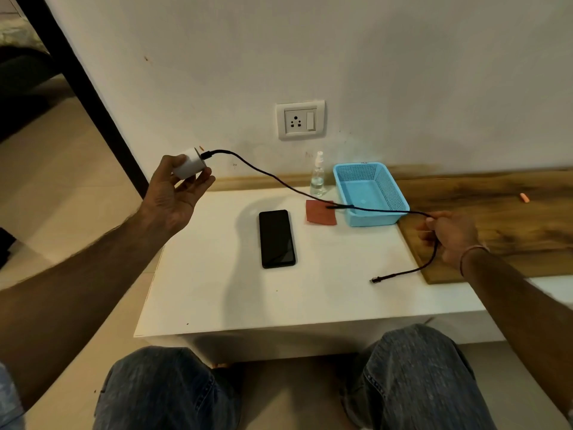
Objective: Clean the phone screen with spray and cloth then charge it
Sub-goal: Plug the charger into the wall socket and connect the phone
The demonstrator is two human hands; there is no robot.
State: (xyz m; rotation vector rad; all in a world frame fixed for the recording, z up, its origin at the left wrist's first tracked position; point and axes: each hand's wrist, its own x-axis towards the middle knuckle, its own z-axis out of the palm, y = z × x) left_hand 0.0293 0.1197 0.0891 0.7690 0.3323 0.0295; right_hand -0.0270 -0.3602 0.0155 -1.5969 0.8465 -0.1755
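A black phone [277, 238] lies face up on the white table [217, 290]. My left hand [176, 193] holds a white charger adapter [189, 165] in the air, left of the table, its pins pointing up toward the wall. A black cable [266, 173] runs from the adapter across the table to my right hand [449, 237], which pinches it near the far end. The cable's plug [375, 280] hangs just above the table. A clear spray bottle [317, 176] stands by the wall, and a red cloth [321, 212] lies beside it.
A wall socket [300, 120] with a switch sits above the table. A blue plastic basket [370, 193] stands right of the cloth. A wooden board [496, 218] covers the right side, with a small orange item [524, 198] on it. My knees are below the table's front edge.
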